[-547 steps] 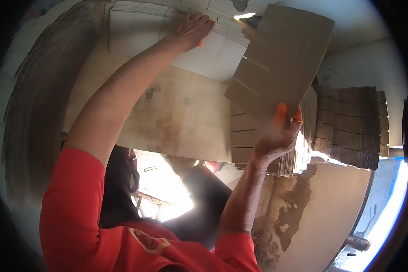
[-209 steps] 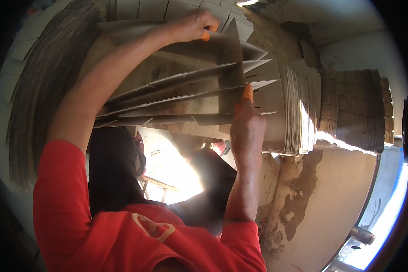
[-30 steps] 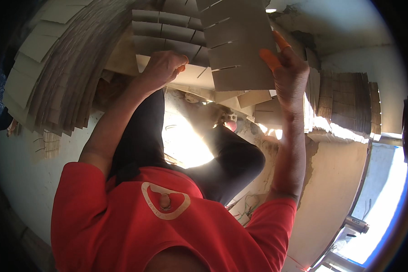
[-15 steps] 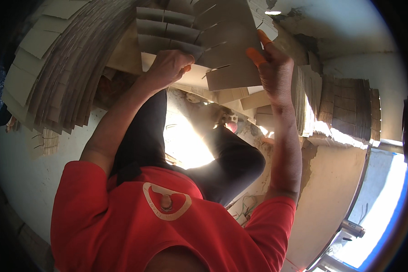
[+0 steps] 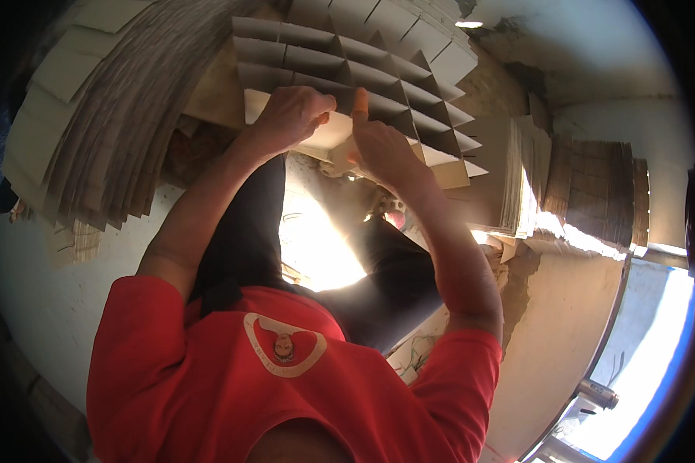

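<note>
A cardboard divider grid (image 5: pixel 378 91) of crossing grey-brown strips stands in front of me, its cells facing up. At its near left side my left hand (image 5: pixel 292 114) is closed, with curled fingers on the edge of a strip. My right hand (image 5: pixel 384 147) is at the near middle of the grid. Its forefinger, in an orange finger cover (image 5: pixel 361 102), stretches up against a strip, with the thumb apart lower down. The remaining right fingers are mostly hidden. Slotted strip ends stick out along the grid's right side.
A tall fanned stack of cardboard sheets (image 5: pixel 123 108) leans at the left. More cardboard stacks (image 5: pixel 594 181) stand at the right against the wall. Pale cardboard pieces (image 5: pixel 409 27) lie behind the grid. Bright sunlight falls on the floor (image 5: pixel 316 243) between my legs.
The broad slotted cardboard that my right hand held at the right has opened out into crossed cells. My right hand has moved left and slightly down, near the left hand, which has barely moved.
</note>
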Available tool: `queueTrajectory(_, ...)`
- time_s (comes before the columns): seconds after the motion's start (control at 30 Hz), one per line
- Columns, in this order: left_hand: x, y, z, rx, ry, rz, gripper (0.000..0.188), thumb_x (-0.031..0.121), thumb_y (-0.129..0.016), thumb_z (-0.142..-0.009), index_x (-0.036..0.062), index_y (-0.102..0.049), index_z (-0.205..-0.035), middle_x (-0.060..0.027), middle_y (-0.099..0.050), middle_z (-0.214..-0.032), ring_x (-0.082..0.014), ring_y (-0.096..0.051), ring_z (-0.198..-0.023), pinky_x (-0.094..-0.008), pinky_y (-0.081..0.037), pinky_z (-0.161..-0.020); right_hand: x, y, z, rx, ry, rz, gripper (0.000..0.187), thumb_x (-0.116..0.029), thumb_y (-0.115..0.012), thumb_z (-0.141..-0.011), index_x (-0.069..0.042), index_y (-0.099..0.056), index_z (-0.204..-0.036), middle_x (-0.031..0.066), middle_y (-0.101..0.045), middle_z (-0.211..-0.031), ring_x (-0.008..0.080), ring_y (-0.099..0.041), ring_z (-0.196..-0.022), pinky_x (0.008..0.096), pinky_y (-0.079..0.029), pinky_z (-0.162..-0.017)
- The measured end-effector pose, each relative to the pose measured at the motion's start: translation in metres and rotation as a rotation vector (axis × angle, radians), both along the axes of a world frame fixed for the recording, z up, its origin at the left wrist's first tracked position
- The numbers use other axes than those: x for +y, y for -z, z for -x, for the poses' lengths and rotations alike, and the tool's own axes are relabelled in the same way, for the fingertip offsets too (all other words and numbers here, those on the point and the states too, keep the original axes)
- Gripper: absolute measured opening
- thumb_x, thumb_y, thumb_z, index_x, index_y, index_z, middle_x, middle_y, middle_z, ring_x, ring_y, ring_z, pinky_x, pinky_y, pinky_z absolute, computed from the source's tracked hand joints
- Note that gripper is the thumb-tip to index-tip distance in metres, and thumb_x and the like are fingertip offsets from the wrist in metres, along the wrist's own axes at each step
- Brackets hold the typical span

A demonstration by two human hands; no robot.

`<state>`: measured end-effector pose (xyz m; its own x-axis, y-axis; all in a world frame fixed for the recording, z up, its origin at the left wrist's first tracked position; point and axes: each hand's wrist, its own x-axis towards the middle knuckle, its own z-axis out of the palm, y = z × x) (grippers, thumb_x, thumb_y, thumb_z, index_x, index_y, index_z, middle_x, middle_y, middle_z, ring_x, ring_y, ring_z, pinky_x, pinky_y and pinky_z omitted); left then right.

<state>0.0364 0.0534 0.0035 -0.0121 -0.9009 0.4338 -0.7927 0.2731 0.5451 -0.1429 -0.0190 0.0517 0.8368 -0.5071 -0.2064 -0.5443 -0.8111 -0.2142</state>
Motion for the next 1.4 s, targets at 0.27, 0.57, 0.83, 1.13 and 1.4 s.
queueTrajectory(0.27, 0.011, -0.014, 0.002, 0.054, -0.028, -0.027, 0.031, 0.005, -0.07, -0.074, 0.0002, -0.064, -0.104, -0.0153, -0.064, -0.093, -0.0288, -0.063, -0.086, -0.0353, -0.05, -0.075, -0.033, -0.008, 0.065, -0.53, 0.218, 0.49, 0.032, -0.018, -0.06, -0.084, -0.009, -0.053, -0.115, 0.0099, -0.064, -0.079, 0.0288, -0.063, -0.073, 0.0419, -0.049, -0.059)
queueTrajectory(0.57, 0.021, -0.013, -0.01, 0.018, -0.077, 0.027, 0.038, 0.002, -0.074, -0.071, -0.0033, -0.063, -0.108, -0.0147, -0.065, -0.1, -0.0262, -0.062, -0.094, -0.0334, -0.049, -0.082, -0.078, 0.047, 0.261, -0.034, 0.824, 0.775, 0.036, -0.023, -0.07, -0.074, -0.006, -0.056, -0.103, 0.0141, -0.056, -0.097, 0.0313, -0.054, -0.097, 0.042, -0.049, -0.077)
queueTrajectory(0.83, 0.027, -0.014, -0.02, 0.016, -0.108, -0.015, 0.036, 0.003, -0.072, -0.073, -0.0029, -0.063, -0.107, -0.0144, -0.065, -0.102, -0.0255, -0.062, -0.096, -0.0337, -0.049, -0.084, -0.088, 0.02, 0.267, -0.274, 1.067, 0.591, 0.028, -0.024, -0.067, -0.08, -0.008, -0.052, -0.097, 0.02, -0.065, -0.087, 0.0368, -0.062, -0.084, 0.0461, -0.046, -0.071)
queueTrajectory(1.13, 0.04, -0.019, -0.034, 0.026, -0.192, -0.092, 0.039, 0.007, -0.073, -0.074, 0.001, -0.063, -0.111, -0.0132, -0.064, -0.106, -0.0247, -0.061, -0.099, -0.0328, -0.047, -0.086, -0.046, -0.107, 0.138, -1.132, 0.529, 0.76, 0.033, -0.001, -0.067, -0.082, -0.002, -0.058, -0.114, 0.002, -0.064, -0.087, 0.0077, -0.054, -0.069, 0.0205, -0.048, -0.068)
queueTrajectory(1.4, 0.037, 0.009, -0.041, 0.412, -0.134, -0.137, 0.021, -0.001, -0.066, -0.08, -0.0022, -0.065, -0.101, -0.0107, -0.064, -0.093, -0.018, -0.063, -0.09, -0.0294, -0.05, -0.08, -0.001, -0.114, 0.02, -0.828, 0.263, 0.153, 0.051, -0.005, -0.072, -0.075, -0.004, -0.057, -0.124, 0.0063, -0.055, -0.06, 0.0053, -0.045, -0.055, 0.0196, -0.042, -0.055)
